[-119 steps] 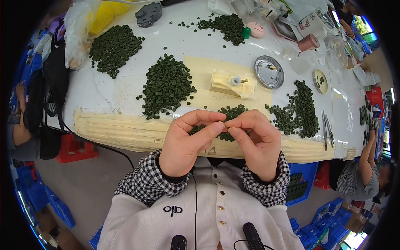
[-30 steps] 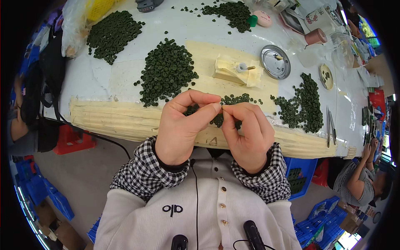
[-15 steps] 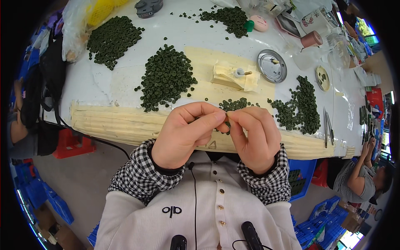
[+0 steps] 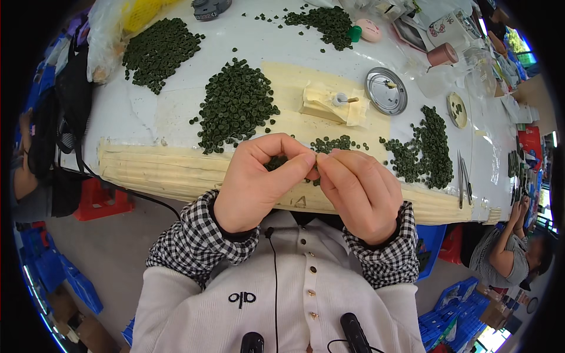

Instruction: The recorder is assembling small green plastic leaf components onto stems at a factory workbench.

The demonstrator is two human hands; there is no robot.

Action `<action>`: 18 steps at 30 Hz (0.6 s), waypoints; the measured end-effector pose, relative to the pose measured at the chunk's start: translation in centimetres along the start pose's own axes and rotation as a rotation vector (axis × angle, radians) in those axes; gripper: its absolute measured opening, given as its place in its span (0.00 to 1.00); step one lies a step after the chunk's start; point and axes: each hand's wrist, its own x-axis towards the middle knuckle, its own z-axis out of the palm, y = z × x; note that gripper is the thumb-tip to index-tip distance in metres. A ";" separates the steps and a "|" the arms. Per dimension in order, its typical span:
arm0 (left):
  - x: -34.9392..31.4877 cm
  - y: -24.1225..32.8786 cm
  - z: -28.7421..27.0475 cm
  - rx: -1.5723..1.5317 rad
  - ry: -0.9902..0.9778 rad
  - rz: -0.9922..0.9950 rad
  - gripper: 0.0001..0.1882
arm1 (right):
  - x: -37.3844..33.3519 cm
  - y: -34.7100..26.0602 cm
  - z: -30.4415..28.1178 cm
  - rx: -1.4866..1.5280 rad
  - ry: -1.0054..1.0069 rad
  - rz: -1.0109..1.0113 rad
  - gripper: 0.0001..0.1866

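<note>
My left hand point(image 4: 259, 183) and my right hand point(image 4: 356, 194) meet fingertip to fingertip above the table's near edge. Between the pinched thumbs and forefingers sits a tiny dark green piece point(image 4: 315, 163), mostly hidden; which hand grips it I cannot tell. Just beyond the fingers lies a small heap of green round pieces point(image 4: 332, 143) on the cream tape-covered strip point(image 4: 159, 167). A larger heap of green pieces point(image 4: 235, 106) lies to the left of it, and another heap point(image 4: 426, 150) to the right.
A white table point(image 4: 306, 56) carries a cream block with a small white part point(image 4: 332, 105), a round metal lid point(image 4: 386, 90), tweezers point(image 4: 462, 176), a pink tape roll point(image 4: 442, 54), and more green heaps point(image 4: 159, 52) at the back. Another person point(image 4: 509, 253) sits at right.
My hands stay pinched together over the table edge. Since half a second ago my right hand has turned slightly, and the view has shifted a little.
</note>
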 end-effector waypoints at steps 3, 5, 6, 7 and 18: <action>0.0 -0.1 0.2 0.126 0.053 0.052 0.05 | -0.1 -0.3 0.4 -0.049 0.002 0.008 0.16; 0.1 -0.1 0.3 0.163 0.079 0.057 0.05 | -0.2 -0.5 0.5 -0.085 -0.018 0.011 0.16; 0.2 -0.1 0.3 0.182 0.093 0.059 0.05 | -0.2 -0.7 0.6 -0.090 -0.008 0.030 0.15; 0.3 -0.4 0.2 0.202 0.101 0.091 0.05 | -0.1 -0.9 0.8 -0.095 0.002 0.049 0.14; 0.5 -1.5 0.2 0.210 0.134 0.176 0.04 | -0.1 -0.8 1.1 0.045 0.027 0.123 0.15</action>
